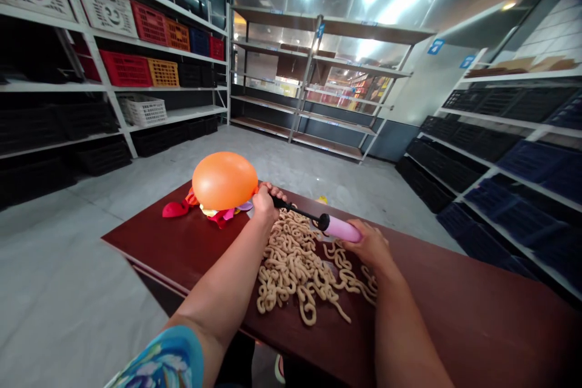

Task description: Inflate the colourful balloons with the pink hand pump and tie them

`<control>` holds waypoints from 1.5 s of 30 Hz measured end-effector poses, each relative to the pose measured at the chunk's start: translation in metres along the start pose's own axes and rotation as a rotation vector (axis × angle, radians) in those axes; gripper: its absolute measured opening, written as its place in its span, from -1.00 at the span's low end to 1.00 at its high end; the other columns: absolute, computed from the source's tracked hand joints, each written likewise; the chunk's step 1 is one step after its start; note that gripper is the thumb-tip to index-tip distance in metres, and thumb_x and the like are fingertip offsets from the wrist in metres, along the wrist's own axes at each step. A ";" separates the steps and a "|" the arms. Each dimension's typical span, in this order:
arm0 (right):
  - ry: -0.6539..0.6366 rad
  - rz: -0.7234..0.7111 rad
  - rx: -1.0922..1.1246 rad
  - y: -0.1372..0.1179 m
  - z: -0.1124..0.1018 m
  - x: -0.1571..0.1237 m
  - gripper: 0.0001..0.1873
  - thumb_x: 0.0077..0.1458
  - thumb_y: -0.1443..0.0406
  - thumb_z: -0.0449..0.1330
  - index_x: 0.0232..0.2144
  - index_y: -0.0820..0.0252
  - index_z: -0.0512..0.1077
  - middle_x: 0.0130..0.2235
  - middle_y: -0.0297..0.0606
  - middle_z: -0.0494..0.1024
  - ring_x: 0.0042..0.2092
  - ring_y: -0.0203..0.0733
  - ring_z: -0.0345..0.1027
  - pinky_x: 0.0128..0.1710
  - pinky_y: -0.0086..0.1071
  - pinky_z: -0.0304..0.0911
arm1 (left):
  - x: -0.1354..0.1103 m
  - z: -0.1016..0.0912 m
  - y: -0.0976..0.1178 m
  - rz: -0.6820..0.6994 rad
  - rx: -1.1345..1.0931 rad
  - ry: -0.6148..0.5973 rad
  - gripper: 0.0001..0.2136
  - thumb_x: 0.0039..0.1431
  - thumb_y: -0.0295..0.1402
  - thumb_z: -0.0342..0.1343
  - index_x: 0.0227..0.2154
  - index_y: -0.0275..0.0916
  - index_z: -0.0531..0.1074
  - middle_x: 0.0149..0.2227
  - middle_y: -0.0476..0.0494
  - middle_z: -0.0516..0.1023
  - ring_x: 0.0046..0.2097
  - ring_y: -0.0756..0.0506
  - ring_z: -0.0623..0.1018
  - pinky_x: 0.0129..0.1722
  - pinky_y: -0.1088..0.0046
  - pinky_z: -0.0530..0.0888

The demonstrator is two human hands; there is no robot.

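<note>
An inflated orange balloon points left from my left hand. That hand is closed around the balloon's neck and the black nozzle end of a hand balloon pump. My right hand is wrapped around the pump's pink barrel. Between barrel and left hand a black rod shows, so the pump is drawn out. Below it on the table lies a pile of beige, curly, rope-like pieces. Beside and under the orange balloon are several uninflated balloons in red, pink, purple and yellow.
The dark red table stands on a grey floor. Left shelving holds white, red, orange and black crates. Metal racks stand at the back, and dark crates fill the right shelves. A small yellow thing shows past the far table edge.
</note>
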State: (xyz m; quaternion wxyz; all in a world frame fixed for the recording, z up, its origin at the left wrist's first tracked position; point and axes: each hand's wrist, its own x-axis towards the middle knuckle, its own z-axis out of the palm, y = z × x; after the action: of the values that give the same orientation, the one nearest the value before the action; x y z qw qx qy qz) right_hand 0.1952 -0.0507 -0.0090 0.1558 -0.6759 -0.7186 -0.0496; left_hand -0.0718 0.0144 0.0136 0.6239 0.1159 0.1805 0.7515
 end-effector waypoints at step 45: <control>-0.049 -0.214 0.059 -0.039 0.001 0.002 -0.46 -0.10 0.00 0.14 -0.05 0.00 0.27 -0.07 -0.28 0.42 -0.08 -0.07 0.23 -0.10 -0.22 -0.02 | -0.008 0.003 -0.010 -0.040 0.067 -0.098 -0.89 -0.12 -0.53 -0.09 -0.55 -0.21 0.09 -0.68 0.11 0.00 -0.66 0.07 0.16 -0.61 0.51 0.20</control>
State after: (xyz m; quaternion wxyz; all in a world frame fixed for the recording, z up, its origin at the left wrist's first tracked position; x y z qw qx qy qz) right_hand 0.1562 -0.0516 -0.0037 0.1517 -0.5915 -0.7914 -0.0282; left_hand -0.0603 0.0085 0.0132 0.6425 0.1700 0.1769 0.7259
